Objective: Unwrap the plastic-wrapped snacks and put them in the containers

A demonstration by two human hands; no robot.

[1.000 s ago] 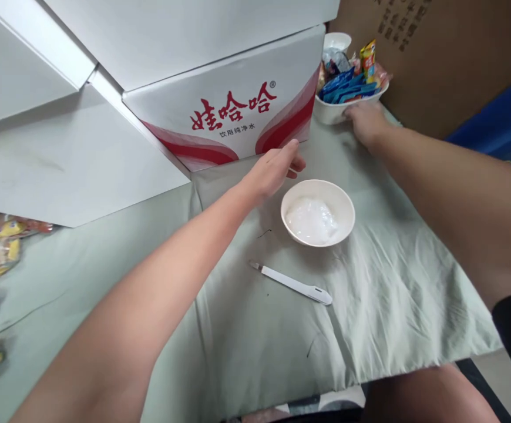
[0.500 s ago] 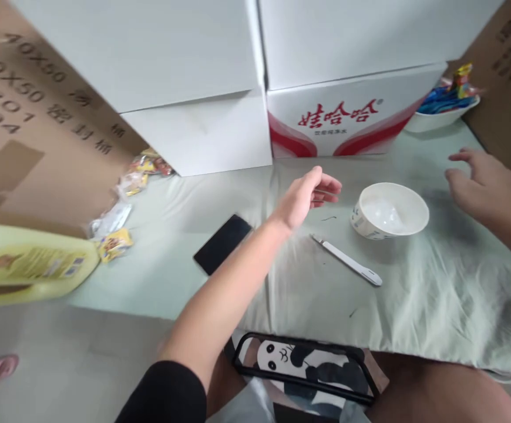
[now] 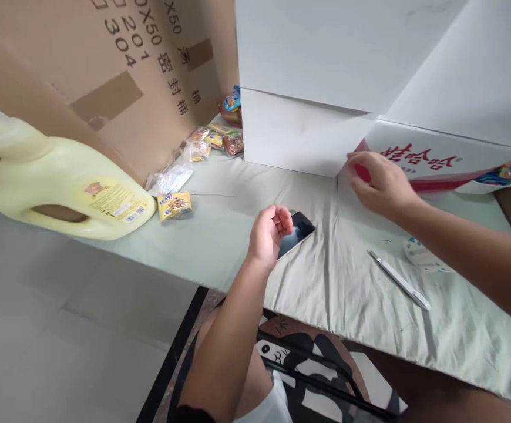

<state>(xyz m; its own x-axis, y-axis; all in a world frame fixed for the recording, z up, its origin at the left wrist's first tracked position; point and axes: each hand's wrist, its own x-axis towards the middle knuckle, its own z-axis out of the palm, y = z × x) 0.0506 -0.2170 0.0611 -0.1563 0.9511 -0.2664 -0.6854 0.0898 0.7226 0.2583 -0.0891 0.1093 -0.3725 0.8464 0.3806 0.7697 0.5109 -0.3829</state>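
Note:
My left hand (image 3: pixel 269 236) hovers over the near end of a dark phone (image 3: pixel 298 230), its fingers loosely curled and nothing visible in it. I see my right hand (image 3: pixel 377 181) raised in front of the white carton with red lettering (image 3: pixel 447 154); thumb and forefinger are apart, with a gap between them and nothing visible in it. Below the right forearm lies a slim white-handled knife or tool (image 3: pixel 400 281) on the cloth. Most of a white paper bowl (image 3: pixel 425 257) is hidden behind that forearm.
A pale yellow jug (image 3: pixel 74 182) lies on its side at the left edge. Small snack packets (image 3: pixel 175 205) line the foot of a brown cardboard box (image 3: pixel 106 100). White boxes (image 3: pixel 291 132) stand at the back. Another bowl (image 3: pixel 480 187) with blue wrappers stands far right.
The view has swung to the left. My left hand has come back over the phone, and my right hand has crossed leftward from beyond the bowl, with its forearm now over it.

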